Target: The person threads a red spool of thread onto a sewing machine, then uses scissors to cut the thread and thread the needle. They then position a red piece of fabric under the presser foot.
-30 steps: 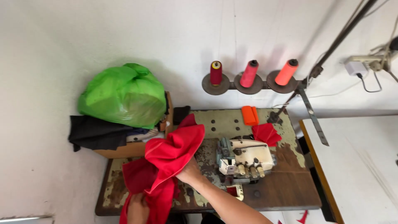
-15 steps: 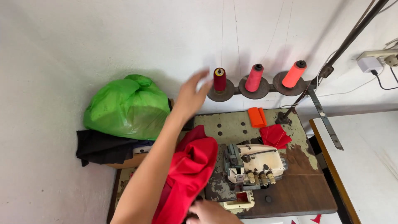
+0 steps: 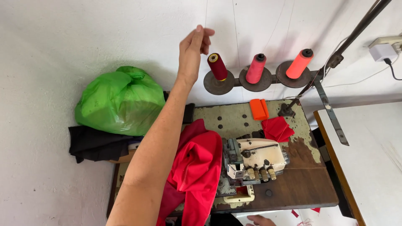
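Left hand [image 3: 193, 48], top centre, pinches thread [image 3: 206, 16] above maroon cone [image 3: 217, 66]; a jerk could snap it. Right hand [image 3: 260, 220], bottom edge: grip indiscernible.

The left hand [image 3: 193, 46] is raised high on an outstretched bare arm, its fingertips [image 3: 201, 30] pinched together. Only the right hand's [image 3: 260, 220] fingers show, low and flat.

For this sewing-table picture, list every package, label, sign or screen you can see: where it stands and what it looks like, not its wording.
Green plastic bag: back left of the table, on dark folded cloth; bulging, knotted on top, bright green.
Labels, signs, screens: none visible.
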